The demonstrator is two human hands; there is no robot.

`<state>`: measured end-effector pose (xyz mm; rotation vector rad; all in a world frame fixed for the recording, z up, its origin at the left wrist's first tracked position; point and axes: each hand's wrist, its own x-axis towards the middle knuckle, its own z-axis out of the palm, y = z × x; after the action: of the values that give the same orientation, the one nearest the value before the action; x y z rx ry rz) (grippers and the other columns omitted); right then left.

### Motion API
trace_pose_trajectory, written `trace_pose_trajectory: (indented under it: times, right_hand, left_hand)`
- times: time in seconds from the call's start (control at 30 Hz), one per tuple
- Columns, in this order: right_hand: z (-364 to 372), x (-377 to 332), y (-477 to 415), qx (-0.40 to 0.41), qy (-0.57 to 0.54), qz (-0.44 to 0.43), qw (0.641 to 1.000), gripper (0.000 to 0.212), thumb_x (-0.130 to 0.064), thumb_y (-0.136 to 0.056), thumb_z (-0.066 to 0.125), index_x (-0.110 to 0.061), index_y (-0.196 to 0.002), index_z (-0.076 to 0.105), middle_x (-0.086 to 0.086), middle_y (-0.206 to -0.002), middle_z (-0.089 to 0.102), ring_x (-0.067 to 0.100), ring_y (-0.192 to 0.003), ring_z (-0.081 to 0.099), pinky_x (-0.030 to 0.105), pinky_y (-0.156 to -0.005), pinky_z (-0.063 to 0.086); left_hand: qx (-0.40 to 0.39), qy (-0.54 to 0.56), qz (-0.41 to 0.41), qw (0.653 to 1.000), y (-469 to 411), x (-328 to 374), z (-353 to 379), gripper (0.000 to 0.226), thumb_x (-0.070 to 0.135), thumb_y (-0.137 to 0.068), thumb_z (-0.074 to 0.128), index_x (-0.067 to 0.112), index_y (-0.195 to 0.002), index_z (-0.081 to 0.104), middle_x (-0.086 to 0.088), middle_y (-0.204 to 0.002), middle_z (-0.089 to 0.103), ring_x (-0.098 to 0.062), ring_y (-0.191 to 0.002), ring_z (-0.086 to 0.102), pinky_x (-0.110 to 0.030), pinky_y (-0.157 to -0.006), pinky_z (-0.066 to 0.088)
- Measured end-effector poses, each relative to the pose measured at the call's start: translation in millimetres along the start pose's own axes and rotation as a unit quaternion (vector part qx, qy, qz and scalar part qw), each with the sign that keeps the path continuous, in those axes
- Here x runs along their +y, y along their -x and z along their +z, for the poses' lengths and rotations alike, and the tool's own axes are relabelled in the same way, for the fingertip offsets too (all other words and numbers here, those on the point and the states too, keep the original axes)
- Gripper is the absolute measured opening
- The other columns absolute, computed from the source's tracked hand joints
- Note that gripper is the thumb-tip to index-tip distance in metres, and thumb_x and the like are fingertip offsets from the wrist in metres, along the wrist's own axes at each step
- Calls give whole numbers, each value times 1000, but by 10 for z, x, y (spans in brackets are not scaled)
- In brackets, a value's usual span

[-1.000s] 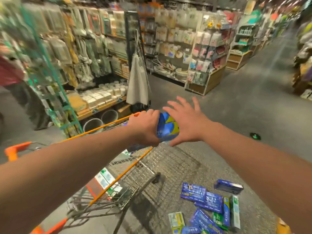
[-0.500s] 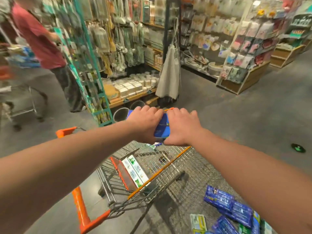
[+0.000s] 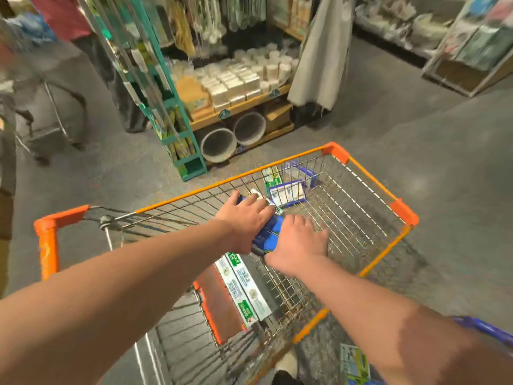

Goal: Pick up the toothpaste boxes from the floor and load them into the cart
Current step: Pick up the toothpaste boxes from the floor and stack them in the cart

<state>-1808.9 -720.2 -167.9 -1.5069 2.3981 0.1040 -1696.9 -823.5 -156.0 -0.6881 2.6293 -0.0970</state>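
The orange-rimmed wire cart (image 3: 369, 176) stands right in front of me. Both my hands reach down inside its basket on a stack of blue toothpaste boxes (image 3: 268, 234). My left hand (image 3: 245, 218) lies over the top of the stack, thumb on the far side, gripping it. At the stack's near right side my right hand (image 3: 298, 245) rests with its fingers spread. Other boxes lie in the cart: blue ones (image 3: 288, 191) at the far end and white-green ones (image 3: 245, 287) near the handle. A few boxes (image 3: 355, 359) remain on the floor at the bottom right.
A teal display rack (image 3: 169, 112) and a low wooden shelf (image 3: 244, 104) of white goods stand just beyond the cart. A person in a red shirt (image 3: 63, 12) stands at the upper left beside another trolley (image 3: 50, 129). Grey floor opens to the right.
My two hands carried the blue stack from above the cart's rim down into the basket. My view tilted downward, and my right hand loosened its hold.
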Motion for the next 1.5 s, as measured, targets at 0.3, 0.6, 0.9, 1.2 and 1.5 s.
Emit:
trace_pose_trajectory:
  times: [0.3,0.6,0.9,1.2,1.5]
  right_hand:
    - [1669,-77,-1043,-75,-56,188,978,84,-60,-73,74,-20,-137,38,1,-141,47,18,-134,42,47,-97,39]
    - [2979,-36,-1435,-138,-59,267,952,35,-21,-102,42,-21,-137,42,0,-140,47,18,-134,41,49,-102,40]
    - [3508,105,-1507,-185,-113,235,948,29,-20,-106,36,-14,-135,36,8,-138,43,26,-131,41,47,-97,43]
    - [3449,218,-1454,-243,-107,170,949,34,-12,-104,29,-15,-137,37,10,-141,41,30,-133,39,49,-99,49]
    - [3469,173,-1369,-232,-119,153,953,42,-18,-104,47,-11,-143,35,11,-143,43,30,-131,43,43,-102,46]
  left_hand:
    - [-81,46,90,992,-1472,-149,1567,96,42,-85,77,24,-160,20,3,-163,26,-25,-152,23,-54,-112,41]
    - [-154,-13,113,981,-2067,132,2730,86,23,-87,78,36,-153,25,7,-153,26,-35,-149,15,-84,-104,21]
    - [-205,-13,130,970,-2203,257,3104,121,21,-72,92,35,-156,6,1,-160,4,-44,-153,-5,-71,-104,38]
    - [-201,80,147,965,-2157,67,3122,97,60,-73,83,53,-149,23,6,-149,30,-29,-142,21,-51,-94,51]
    - [-157,138,95,973,-2025,184,3109,55,48,-98,62,50,-149,41,12,-152,42,-22,-140,29,-47,-95,51]
